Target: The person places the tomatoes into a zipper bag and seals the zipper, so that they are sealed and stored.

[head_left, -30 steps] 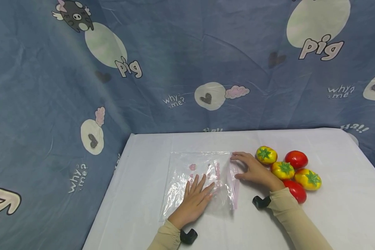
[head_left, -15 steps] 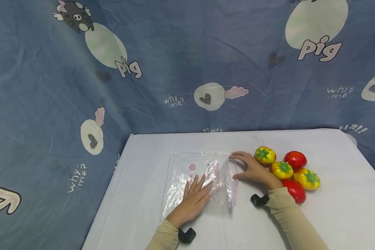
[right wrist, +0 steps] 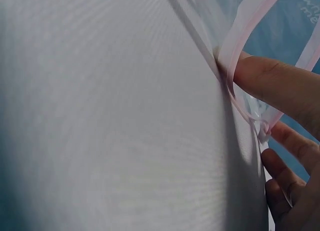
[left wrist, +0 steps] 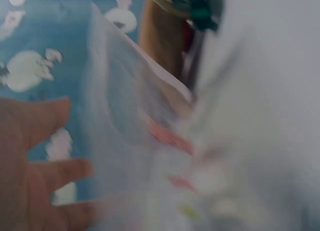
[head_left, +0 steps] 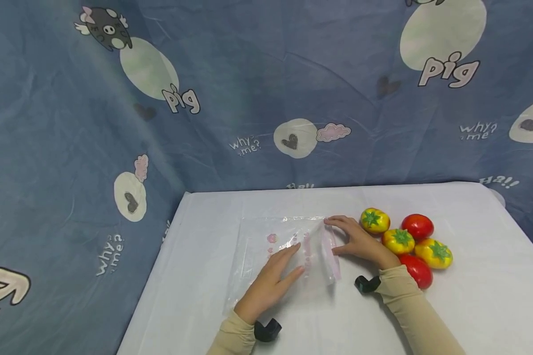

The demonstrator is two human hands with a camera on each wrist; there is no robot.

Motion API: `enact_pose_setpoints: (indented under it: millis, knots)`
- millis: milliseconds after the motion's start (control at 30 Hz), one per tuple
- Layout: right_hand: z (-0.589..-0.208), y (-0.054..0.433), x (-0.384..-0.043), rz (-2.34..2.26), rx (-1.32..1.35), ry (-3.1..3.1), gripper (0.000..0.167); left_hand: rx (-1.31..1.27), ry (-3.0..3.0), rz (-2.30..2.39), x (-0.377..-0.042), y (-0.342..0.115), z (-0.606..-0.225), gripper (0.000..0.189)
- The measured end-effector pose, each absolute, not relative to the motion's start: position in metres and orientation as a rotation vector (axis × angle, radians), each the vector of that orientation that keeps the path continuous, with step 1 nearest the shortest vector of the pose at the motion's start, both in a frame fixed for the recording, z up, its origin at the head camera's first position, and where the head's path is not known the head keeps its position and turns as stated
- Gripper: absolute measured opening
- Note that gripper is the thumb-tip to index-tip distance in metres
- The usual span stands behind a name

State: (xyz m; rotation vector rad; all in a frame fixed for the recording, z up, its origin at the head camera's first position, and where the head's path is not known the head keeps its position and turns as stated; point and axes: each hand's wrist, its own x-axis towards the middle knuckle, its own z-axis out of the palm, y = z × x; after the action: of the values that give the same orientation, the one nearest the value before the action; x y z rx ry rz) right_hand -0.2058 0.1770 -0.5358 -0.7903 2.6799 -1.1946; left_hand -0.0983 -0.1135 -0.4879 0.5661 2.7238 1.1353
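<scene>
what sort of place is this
Probably a staged tabletop recording spot: a white-covered table, a blue cartoon-print cloth behind it, and glossy, toy-like produce near a clear bag.

Soft light, small glints on the plastic bag [head_left: 288,236], left wrist view dim and seemingly motion-blurred

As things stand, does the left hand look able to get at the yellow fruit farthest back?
Probably not straight across: the right hand, at the pink edge of the clear bag, lies between the left hand and that yellow fruit. A route around the far side looks freer.
</scene>
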Motion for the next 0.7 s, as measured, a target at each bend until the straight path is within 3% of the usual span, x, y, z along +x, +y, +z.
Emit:
enact_pose_setpoints:
  millis: [233, 400, 700]
  knots:
    - [-0.537, 0.176, -0.204, -1.197, -0.842, 2.719, 0.077, 0.473, 2.987, 0.808, -0.096, -0.061, -0.443, 0.076]
    - [-0.538, 0.176, -0.203, -1.225, -0.826, 2.688, 0.077, 0.516, 3.076, 0.391, -0.105, -0.028, -0.438, 0.086]
    - [-0.537, 0.178, -0.205, -1.184, -0.834, 2.706, 0.075, 0.59, 3.055, 0.195, -0.11, -0.015, -0.453, 0.056]
